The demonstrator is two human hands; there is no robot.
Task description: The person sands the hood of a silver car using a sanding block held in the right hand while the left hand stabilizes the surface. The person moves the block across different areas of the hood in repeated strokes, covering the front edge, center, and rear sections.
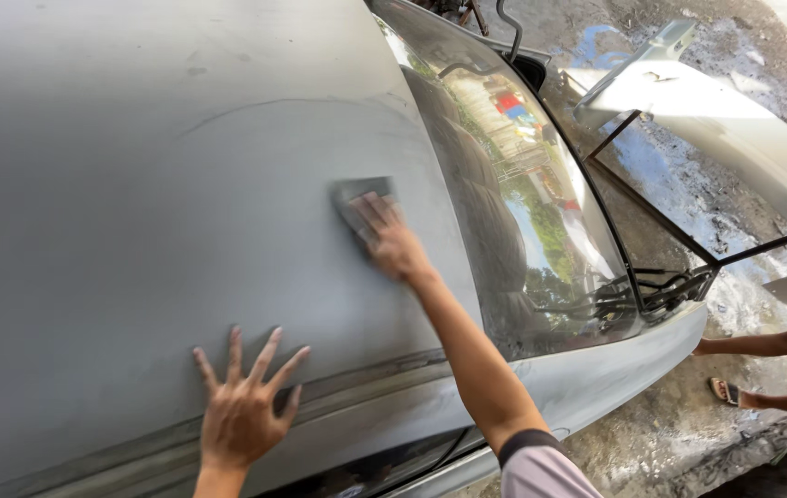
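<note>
A car roof (pixel 135 157) coated in dull grey primer fills the left of the head view. My right hand (pixel 390 238) presses flat on a small grey sanding sheet (pixel 357 195) lying on the roof, close to the windshield edge. My left hand (pixel 244 406) rests lower down with fingers spread, palm flat on the roof just above the side rail. It holds nothing.
The windshield (pixel 513 194) reflects trees and buildings beside the roof. An open white car door (pixel 735 120) stands at the upper right over wet concrete ground (pixel 679 424). Another person's arm and sandalled foot (pixel 763 369) show at the right edge.
</note>
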